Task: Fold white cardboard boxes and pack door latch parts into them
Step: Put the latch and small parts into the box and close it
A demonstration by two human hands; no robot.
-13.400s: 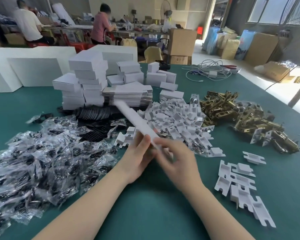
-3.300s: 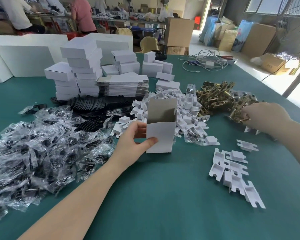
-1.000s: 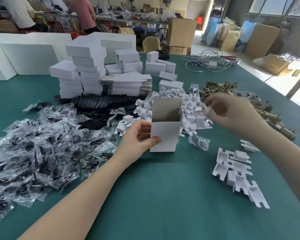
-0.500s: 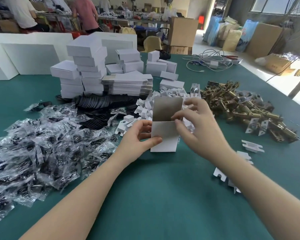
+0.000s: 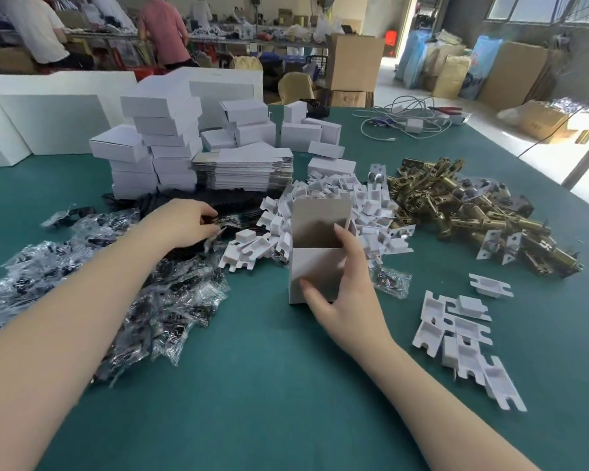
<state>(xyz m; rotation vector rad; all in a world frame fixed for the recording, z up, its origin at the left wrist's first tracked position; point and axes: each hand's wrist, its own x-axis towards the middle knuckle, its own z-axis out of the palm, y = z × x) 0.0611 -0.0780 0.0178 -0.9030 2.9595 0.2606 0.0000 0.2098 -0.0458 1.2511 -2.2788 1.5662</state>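
An upright white cardboard box [image 5: 315, 266], its top flap raised and its brown inside exposed, was shown standing on the green-covered table [image 5: 286, 402] near the centre. The box was grasped by the right hand [image 5: 346, 294], with the thumb laid against its near face and the fingers curled round its right side. The left hand [image 5: 181, 226] was extended to the left of the box, its fingers pinched on a small clear plastic packet [image 5: 218, 223] at the far edge of the heap of clear plastic bags holding dark parts [image 5: 99, 283].

Just behind the box, a pile of small white folded cardboard inserts [image 5: 347, 205] was seen, and to its right a heap of brass-coloured metal door latch parts [image 5: 473, 212]. A few loose white inserts [image 5: 456, 334] were spread on the table near the right forearm. At the far left, stacks of closed white boxes [image 5: 157, 144] were set beside a stack of flat unfolded box blanks [image 5: 245, 168]. A row of black flat parts [image 5: 191, 198] lay in front of those stacks.
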